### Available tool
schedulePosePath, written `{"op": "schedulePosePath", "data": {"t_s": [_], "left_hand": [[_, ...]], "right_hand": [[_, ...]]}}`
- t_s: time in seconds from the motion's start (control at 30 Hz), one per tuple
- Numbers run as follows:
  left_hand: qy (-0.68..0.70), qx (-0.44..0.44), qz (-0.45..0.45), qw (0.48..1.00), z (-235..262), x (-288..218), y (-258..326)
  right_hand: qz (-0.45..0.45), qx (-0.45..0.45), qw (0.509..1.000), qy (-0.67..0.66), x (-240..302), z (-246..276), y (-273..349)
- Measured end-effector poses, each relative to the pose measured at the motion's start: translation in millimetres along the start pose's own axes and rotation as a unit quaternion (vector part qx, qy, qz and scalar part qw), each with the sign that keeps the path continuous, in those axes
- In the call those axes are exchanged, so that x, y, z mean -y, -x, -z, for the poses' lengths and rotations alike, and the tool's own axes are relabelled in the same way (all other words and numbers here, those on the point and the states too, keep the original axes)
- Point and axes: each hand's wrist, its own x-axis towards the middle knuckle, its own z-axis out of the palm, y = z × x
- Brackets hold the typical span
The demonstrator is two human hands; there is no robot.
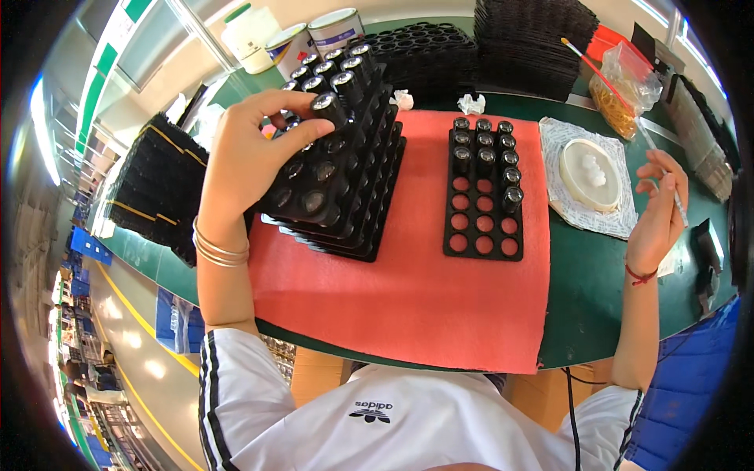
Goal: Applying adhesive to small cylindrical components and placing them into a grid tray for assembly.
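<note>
My left hand pinches a black cylinder with a shiny, glass-like top between thumb and fingers, at the upper tray of a stack of black trays. More such cylinders stand in the far part of that tray. On the red mat, a black perforated tray holds several of the same cylinders in its far rows and down its right column; its other holes show red. At the right, my right hand is closed round a thin pale stick. Near it lies a round cream dish with white lumps inside.
The red mat covers the middle of a green table. Behind are stacked black trays, two cans, a white jar and a bag of yellowish bits. Strapped black trays stand at the left.
</note>
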Motion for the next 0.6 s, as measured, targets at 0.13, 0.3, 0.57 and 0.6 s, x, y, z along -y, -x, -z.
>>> {"op": "schedulePosePath", "data": {"t_s": [0.13,0.3,0.57,0.6], "left_hand": [[-0.012,0.002,0.011,1.0,-0.3,1.2,-1.5],[0.0,-0.007,0.019,1.0,-2.1,5.5,-2.6],[-0.006,0.001,-0.005,1.0,-1.7,2.4,-6.1],[-0.008,0.001,-0.011,1.0,-1.8,2.7,-6.1]], "right_hand": [[0.015,0.008,1.0,0.003,0.8,-1.6,0.8],[0.016,0.014,1.0,0.004,-0.4,-0.9,1.7],[0.02,0.021,1.0,0.012,-0.9,-0.9,1.9],[0.02,0.021,0.999,0.014,-0.9,-1.0,2.1]]}}
